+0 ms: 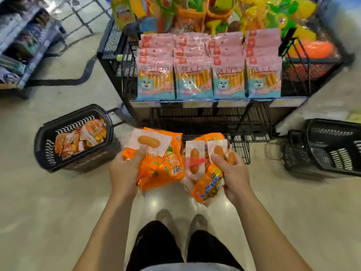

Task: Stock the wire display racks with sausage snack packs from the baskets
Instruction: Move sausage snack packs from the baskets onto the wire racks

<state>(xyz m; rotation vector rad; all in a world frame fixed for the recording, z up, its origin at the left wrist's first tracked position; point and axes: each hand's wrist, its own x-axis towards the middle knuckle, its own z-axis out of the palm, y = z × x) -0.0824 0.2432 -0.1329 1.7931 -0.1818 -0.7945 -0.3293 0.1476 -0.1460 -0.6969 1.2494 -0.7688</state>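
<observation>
My left hand (125, 169) grips an orange sausage snack pack (162, 165) with a single wrapped sausage (149, 141) lying on top, my thumb pressing beside it. My right hand (232, 173) holds a second bundle of orange packs (208, 184) with small wrapped sausages (195, 159) banded to them. Both hands are in front of the black wire display rack (207, 118), just below its upper shelf. That shelf carries rows of pink and blue sausage packs (209, 75). A black basket (74, 137) on the floor at left contains more orange packs.
A second black basket (330, 147) stands on the floor at right, its inside looking bare. Bright plastic toys (224, 14) fill the bin behind the rack. A shelf unit (21, 45) stands far left. My feet are on the pale tiled floor below the hands.
</observation>
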